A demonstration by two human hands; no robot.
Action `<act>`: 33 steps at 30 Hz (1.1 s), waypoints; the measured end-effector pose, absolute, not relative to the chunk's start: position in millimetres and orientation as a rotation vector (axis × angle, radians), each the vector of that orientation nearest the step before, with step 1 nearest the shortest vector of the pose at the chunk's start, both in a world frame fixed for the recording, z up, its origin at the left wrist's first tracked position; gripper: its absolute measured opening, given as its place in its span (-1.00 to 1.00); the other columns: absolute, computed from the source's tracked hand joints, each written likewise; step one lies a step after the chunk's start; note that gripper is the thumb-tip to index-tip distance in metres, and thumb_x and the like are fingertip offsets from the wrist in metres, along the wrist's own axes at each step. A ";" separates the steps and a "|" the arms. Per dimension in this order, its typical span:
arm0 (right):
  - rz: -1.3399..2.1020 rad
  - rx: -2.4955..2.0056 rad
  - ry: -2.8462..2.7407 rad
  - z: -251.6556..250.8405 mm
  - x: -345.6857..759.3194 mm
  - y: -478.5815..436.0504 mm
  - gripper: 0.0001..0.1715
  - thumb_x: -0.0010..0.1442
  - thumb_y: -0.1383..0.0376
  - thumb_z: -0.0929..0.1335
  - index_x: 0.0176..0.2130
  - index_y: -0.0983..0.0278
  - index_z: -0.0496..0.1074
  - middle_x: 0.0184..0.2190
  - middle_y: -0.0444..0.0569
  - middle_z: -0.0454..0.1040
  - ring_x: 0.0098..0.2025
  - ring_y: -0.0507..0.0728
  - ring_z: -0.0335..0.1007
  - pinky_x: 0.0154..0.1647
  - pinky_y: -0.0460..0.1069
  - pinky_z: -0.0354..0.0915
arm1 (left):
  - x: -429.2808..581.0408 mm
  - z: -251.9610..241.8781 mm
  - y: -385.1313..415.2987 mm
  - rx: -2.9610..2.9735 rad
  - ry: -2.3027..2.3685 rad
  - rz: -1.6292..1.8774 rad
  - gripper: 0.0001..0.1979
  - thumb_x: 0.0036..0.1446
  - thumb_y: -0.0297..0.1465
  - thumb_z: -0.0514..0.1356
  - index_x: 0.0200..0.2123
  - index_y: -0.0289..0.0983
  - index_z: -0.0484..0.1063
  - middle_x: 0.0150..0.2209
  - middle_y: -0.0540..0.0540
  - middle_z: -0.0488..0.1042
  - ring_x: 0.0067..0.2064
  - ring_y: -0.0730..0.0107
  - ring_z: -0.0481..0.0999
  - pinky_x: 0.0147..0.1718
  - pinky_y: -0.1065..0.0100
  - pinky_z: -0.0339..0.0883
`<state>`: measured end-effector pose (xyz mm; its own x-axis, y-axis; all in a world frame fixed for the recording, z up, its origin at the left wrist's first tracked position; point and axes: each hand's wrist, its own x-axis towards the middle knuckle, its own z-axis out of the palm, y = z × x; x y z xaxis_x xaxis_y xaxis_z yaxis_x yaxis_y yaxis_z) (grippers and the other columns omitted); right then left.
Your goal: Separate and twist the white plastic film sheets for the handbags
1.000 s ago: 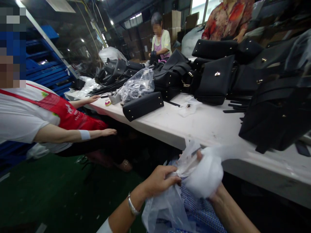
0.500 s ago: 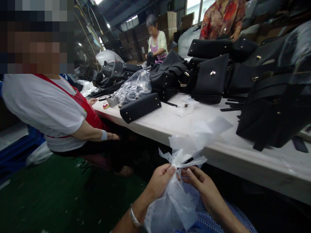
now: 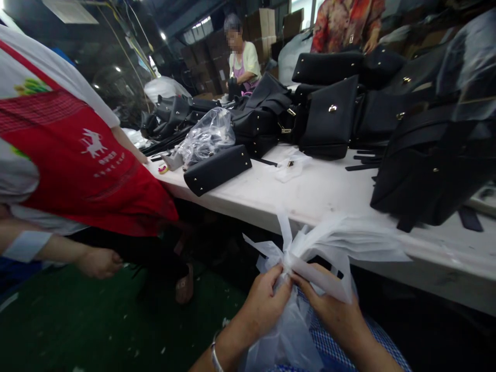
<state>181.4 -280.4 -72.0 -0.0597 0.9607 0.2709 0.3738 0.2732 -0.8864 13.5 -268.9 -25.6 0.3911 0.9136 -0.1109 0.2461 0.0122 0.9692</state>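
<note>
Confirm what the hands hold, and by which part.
Both the left hand and right hand grip a translucent plastic bag at its bunched neck, below the flared top.

Mostly black here tbh: the handbags piled on the white tabletop are all done in black, with small gold clasps and studs dotted on. The plastic bag up front is seen as a milky, see-through white, and a blue-and-white checked cloth is spotted under it. A silver bangle is worn at the wrist. A red apron printed with a white animal logo is worn over a white T-shirt next door. The floor is shown in dark green. A red-orange floral blouse is glimpsed at the back.
</note>
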 end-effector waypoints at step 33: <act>1.550 -1.362 -0.943 -56.5 186.4 -269.6 -0.20 0.06 -0.37 0.27 -0.20 0.23 0.54 -0.53 -0.04 0.52 -0.57 0.17 0.41 -0.51 0.04 0.43 | 34.2 -41.3 -271.2 0.838 0.846 0.695 -0.54 0.17 -0.04 0.26 -0.22 -0.39 0.54 -0.45 -0.15 0.55 -0.53 0.49 0.41 -0.47 0.46 0.29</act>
<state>186.4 -269.6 -56.5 -0.0507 0.9335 -0.3551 -0.1137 -0.3586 -0.9265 34.2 -271.2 -41.3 0.4900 0.7965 -0.3542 -0.1928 0.4954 0.8470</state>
